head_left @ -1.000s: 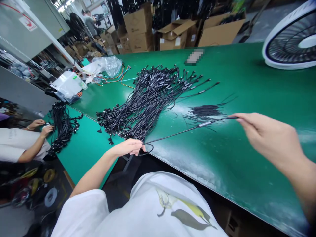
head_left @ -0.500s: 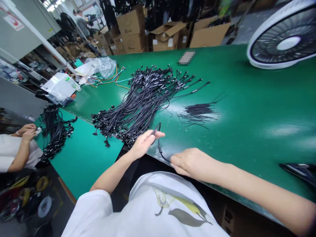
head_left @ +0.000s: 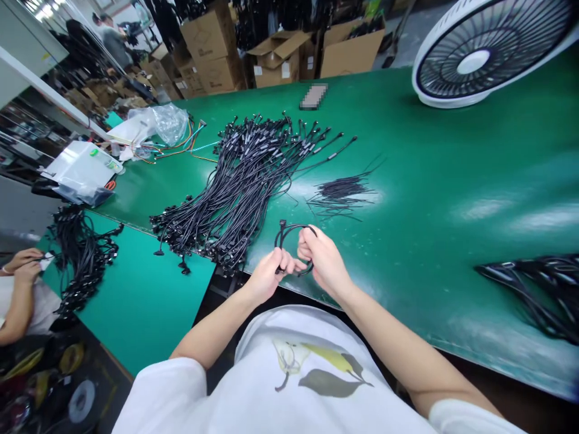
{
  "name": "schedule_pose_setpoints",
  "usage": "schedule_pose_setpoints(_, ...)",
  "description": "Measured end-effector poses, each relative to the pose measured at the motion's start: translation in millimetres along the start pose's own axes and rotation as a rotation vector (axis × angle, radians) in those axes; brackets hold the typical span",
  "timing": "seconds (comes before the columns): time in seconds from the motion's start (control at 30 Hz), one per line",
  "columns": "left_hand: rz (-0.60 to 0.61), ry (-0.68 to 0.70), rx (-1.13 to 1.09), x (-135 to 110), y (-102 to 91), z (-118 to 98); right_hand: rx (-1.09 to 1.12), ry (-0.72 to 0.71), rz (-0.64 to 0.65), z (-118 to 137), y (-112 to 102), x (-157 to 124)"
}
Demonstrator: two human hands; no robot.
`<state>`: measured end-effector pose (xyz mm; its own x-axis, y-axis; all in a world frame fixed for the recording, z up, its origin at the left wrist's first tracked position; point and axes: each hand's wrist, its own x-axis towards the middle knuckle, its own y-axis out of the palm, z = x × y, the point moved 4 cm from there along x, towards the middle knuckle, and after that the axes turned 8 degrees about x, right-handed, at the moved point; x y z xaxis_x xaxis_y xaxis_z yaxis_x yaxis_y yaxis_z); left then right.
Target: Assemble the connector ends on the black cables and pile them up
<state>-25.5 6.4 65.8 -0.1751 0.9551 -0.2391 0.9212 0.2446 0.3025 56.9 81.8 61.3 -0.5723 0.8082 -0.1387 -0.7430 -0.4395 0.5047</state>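
Both my hands meet at the near edge of the green table (head_left: 443,181). My left hand (head_left: 266,275) and my right hand (head_left: 322,259) are closed on one black cable (head_left: 289,229), which is bent into a small coil between them. Just beyond lies a big pile of black cables (head_left: 244,181) spread over the table. To its right is a small heap of thin black ties (head_left: 341,191).
A white fan (head_left: 484,51) lies at the far right. More coiled black cables (head_left: 538,289) sit at the right edge. Plastic bags (head_left: 167,120) and coloured wires lie far left. Another person's hands (head_left: 22,262) work at a cable bundle (head_left: 79,253) on the left. Cardboard boxes (head_left: 275,57) stand behind.
My right hand came in from the far right to meet my left. The long stretched cable is now wound into a small coil held by both hands. The view shifted left.
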Motion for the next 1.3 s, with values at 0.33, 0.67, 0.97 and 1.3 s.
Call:
schedule_pose_setpoints(0.33, 0.172, -0.128, 0.267, 1, -5.2, 34, 0.140, 0.264, 0.076, -11, 3, -15)
schedule_pose_setpoints(0.67, 0.291, -0.352, 0.099, -9, 3.7, 52, 0.117, 0.159, 0.201, -14, 4, -14)
schedule_pose_setpoints(0.97, 0.286, -0.401, 0.055, -12, 19.6, 45, 0.123, 0.288, 0.087, -8, -6, -1)
schedule_pose_setpoints(1.3, 0.315, -0.465, -0.177, -9, 23.6, 44, 0.127, 0.223, 0.159, 3, -9, 3)
